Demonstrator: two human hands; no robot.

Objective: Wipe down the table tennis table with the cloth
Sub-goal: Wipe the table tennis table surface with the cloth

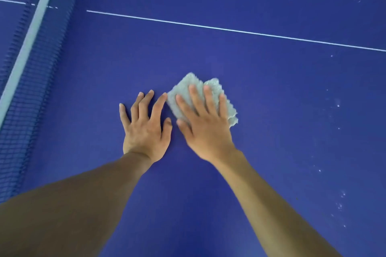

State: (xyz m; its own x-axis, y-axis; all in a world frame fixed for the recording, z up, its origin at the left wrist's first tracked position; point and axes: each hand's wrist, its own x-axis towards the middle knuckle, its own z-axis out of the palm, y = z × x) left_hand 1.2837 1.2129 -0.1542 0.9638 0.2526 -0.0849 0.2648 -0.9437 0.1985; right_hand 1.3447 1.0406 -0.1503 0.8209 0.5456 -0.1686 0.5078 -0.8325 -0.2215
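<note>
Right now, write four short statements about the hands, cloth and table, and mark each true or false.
1. The right hand presses flat on the pale grey textured cloth. True.
2. The left hand grips the cloth. False: it rests open on the blue table tennis table.
3. The dark mesh net stands on the right. False: it is on the left.
4. White specks dot the table right of the cloth. True.

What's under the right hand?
A pale grey cloth, pressed onto the table tennis table by the right hand, fingers straight. Cloth's middle and the surface beneath are covered.
</note>
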